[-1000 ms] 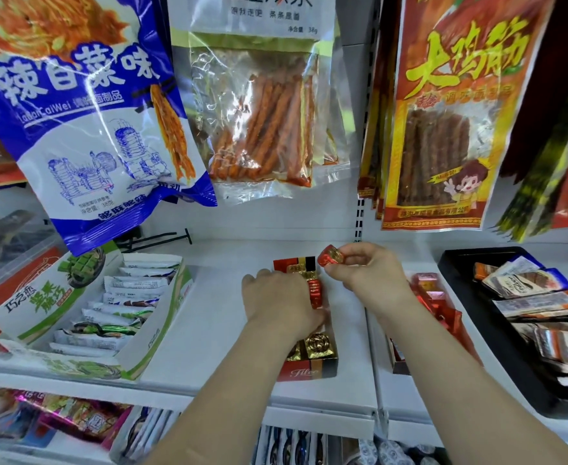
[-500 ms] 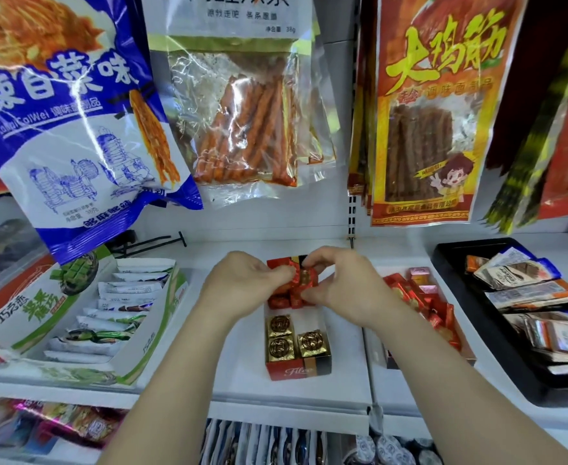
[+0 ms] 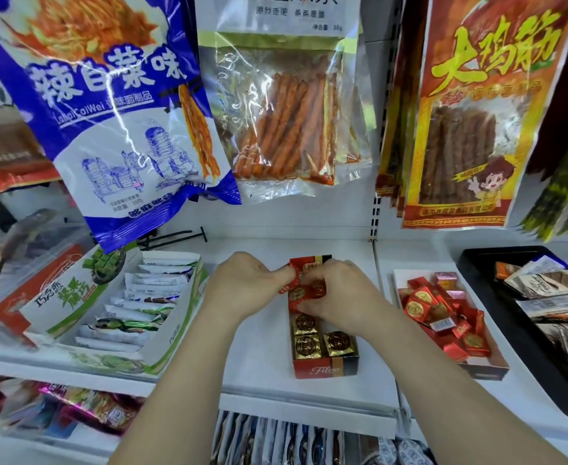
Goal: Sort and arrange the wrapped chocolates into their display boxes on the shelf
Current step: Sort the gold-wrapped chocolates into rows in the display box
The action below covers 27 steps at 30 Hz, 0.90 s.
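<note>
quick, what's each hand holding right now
Left hand: pinching a red chocolate.
Right hand: gripping a second red chocolate over the box.

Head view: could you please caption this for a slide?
Left hand and right hand hold red chocolates behind gold chocolates in the display box.

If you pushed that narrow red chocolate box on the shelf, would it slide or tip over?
Probably slide: the red display box lies low and flat on the white shelf. Likely light, since it looks like thin card holding small gold-wrapped chocolates. Its walls may flex if squeezed.
</note>
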Each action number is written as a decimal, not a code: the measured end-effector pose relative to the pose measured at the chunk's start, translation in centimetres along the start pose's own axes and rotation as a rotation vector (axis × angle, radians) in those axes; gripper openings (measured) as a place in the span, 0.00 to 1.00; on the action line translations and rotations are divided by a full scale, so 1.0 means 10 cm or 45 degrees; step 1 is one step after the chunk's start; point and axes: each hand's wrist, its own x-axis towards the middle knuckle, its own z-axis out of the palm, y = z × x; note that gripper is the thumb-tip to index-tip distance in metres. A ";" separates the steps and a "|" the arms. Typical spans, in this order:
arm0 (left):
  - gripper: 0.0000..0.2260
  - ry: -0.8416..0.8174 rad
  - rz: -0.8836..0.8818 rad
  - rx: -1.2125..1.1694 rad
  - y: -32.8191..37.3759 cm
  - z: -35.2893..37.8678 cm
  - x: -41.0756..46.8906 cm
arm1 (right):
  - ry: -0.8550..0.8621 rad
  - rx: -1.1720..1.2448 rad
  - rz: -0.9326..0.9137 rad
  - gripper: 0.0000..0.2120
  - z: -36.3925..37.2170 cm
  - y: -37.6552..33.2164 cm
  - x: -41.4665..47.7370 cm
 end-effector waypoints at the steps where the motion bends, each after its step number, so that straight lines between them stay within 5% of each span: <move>1: 0.18 -0.014 0.004 -0.013 -0.02 0.01 0.00 | -0.008 -0.051 -0.012 0.14 0.02 0.00 0.01; 12: 0.16 -0.074 0.043 -0.010 -0.13 0.04 0.00 | -0.090 -0.097 0.042 0.10 -0.05 0.02 0.03; 17: 0.19 0.004 0.101 0.083 -0.06 0.07 -0.06 | 0.287 0.051 0.195 0.09 -0.24 0.21 0.08; 27: 0.18 0.127 0.332 0.372 0.10 0.38 -0.16 | -0.055 -0.592 0.173 0.14 -0.16 0.23 0.38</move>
